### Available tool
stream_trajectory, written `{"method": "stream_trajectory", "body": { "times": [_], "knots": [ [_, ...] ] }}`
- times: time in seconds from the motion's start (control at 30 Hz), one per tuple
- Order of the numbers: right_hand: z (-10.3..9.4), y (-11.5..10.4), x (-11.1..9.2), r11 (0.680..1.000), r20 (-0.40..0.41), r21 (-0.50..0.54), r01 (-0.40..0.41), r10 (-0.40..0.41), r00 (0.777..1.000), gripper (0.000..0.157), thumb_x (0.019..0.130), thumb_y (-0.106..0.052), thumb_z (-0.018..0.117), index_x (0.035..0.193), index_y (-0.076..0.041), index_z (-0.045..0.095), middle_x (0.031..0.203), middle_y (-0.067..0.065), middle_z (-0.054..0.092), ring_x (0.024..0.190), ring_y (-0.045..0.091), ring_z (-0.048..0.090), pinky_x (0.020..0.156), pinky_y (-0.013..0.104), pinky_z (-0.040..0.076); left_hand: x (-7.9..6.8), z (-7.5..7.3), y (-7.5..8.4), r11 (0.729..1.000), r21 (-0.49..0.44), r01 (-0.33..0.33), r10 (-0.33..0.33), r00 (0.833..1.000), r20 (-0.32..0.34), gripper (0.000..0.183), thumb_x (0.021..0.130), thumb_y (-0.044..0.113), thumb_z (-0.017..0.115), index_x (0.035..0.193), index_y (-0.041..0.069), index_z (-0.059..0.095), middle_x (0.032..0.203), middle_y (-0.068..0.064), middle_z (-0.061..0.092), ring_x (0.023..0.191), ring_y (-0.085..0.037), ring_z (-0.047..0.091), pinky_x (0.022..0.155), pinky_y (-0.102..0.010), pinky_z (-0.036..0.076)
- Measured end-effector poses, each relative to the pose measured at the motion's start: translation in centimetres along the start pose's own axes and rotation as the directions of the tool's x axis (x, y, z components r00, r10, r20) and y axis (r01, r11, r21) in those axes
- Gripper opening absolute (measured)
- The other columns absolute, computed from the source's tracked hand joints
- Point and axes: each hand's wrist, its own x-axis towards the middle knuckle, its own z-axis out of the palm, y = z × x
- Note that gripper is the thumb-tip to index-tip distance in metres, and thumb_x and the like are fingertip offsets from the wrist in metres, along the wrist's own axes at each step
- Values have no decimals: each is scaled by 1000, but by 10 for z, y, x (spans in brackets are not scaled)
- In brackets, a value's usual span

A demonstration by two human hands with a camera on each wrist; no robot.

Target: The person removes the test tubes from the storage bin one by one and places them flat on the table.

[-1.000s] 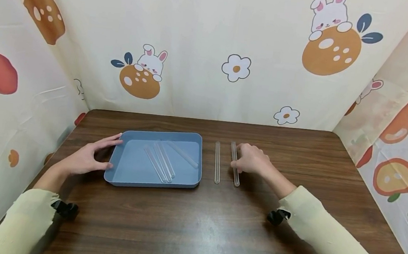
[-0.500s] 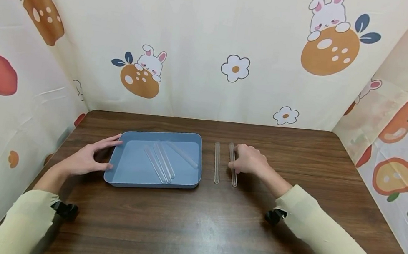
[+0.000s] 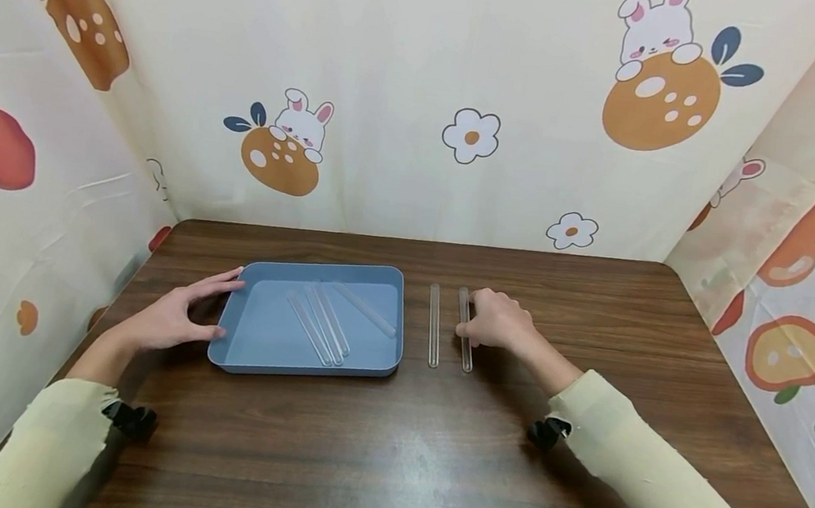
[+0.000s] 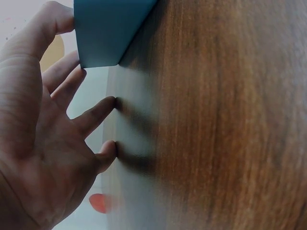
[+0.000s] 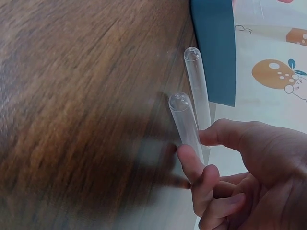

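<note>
Head view shows a person in pale yellow sleeves seated at a dark brown wooden table [image 3: 429,458] walled in by cream cloth printed with rabbits, oranges and flowers. Left of centre lies a shallow blue rectangular plastic tray [image 3: 267,360]; inside it rest several clear glass test tubes [image 3: 327,324], three close together running near-to-far and one slanted toward the far right corner. The left hand [image 3: 169,319] sits at the tray's left edge, fingers straight and relaxed, index finger touching the far left corner and thumb against the near left side. The left wrist view shows the same hand [image 4: 43,139] spread open, two fingertips on the wood and the upper fingers against the tray's corner [image 4: 108,28].

Right of the tray, two more clear tubes lie side by side on the bare table, both pointing near-to-far. The left clear tube [image 3: 434,325] lies untouched, just beside the tray. The right clear tube [image 3: 465,328] has the right hand [image 3: 501,322] on it, fingers curled over its far half. In the right wrist view that hand [image 5: 240,177] pinches the tube [image 5: 184,120] between thumb and a bent finger, its rounded end pointing away, while its neighbour [image 5: 197,86] lies just beyond, near the tray wall [image 5: 213,48].
</note>
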Motion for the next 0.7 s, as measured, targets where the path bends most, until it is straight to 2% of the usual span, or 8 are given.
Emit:
{"method": "stream_trajectory", "body": {
  "times": [0.2,0.33,0.5,0.7],
  "knots": [
    [0,0,-1,1000,7,13,3,-3,1000,72,102,-32,76,165,-4,54,72,-4,81,79,20,77,89,54,58,0,0,-1,1000,4,-11,11,1000,-5,79,96,16,88,167,10,53,188,-10,30,169,-55,27,124,-85,28],
    [0,2,-2,1000,13,21,12,-12,1000,74,103,-32,76,167,-3,51,71,-4,81,66,15,73,84,51,57,0,0,-1,1000,2,-11,11,1000,-4,79,96,16,88,167,10,53,188,-9,30,168,-57,27,124,-85,28],
    [-1,2,-3,999,8,27,18,-18,1000,75,103,-33,76,167,-3,51,71,-4,81,66,15,74,88,52,57,0,0,0,1000,0,-2,2,1000,1,79,96,16,88,166,9,53,188,-17,30,167,-60,27,124,-86,27],
    [-4,2,-4,999,-5,29,35,-35,999,66,103,-33,77,160,-5,58,72,-3,80,68,15,73,78,45,54,1,0,-1,1000,0,6,-6,1000,4,80,95,16,88,167,8,53,187,-20,29,167,-61,26,124,-87,27]
  ]
}}
